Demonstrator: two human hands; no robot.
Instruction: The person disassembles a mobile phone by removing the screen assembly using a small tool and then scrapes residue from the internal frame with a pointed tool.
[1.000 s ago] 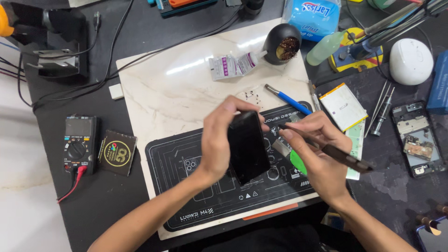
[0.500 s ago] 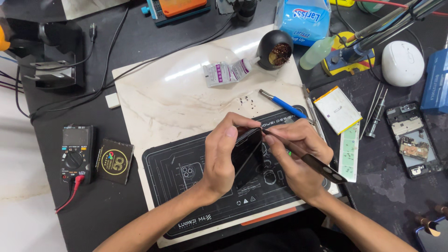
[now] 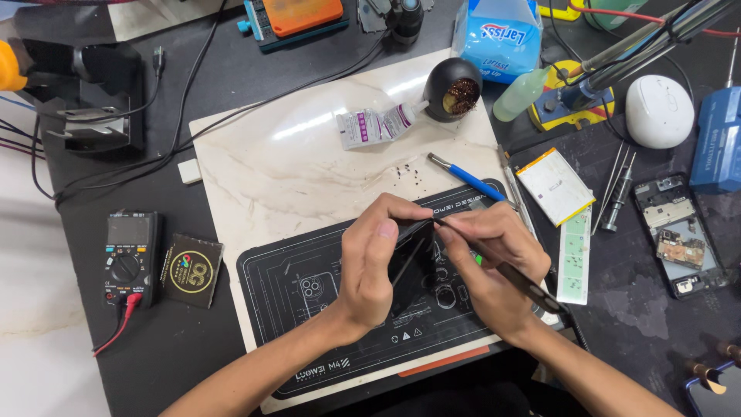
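My left hand (image 3: 372,266) grips a black phone (image 3: 411,262) and holds it on its edge over a black work mat (image 3: 285,297). My right hand (image 3: 488,270) holds a dark pen-like tool (image 3: 513,274). The tool's tip touches the phone's top edge near my left thumb. The mat lies on a pale marble-pattern board (image 3: 270,166).
A multimeter (image 3: 127,249) and a small black box (image 3: 191,270) lie at left. A blue-handled tool (image 3: 467,177), a glue tube (image 3: 378,125), a brass-wool tip cleaner (image 3: 454,87), a flat battery (image 3: 556,185), an opened phone (image 3: 678,235) and a tissue pack (image 3: 498,35) sit around.
The phone has turned from showing its back face to standing edge-on. My right hand brought the tool's tip up to the phone's top edge.
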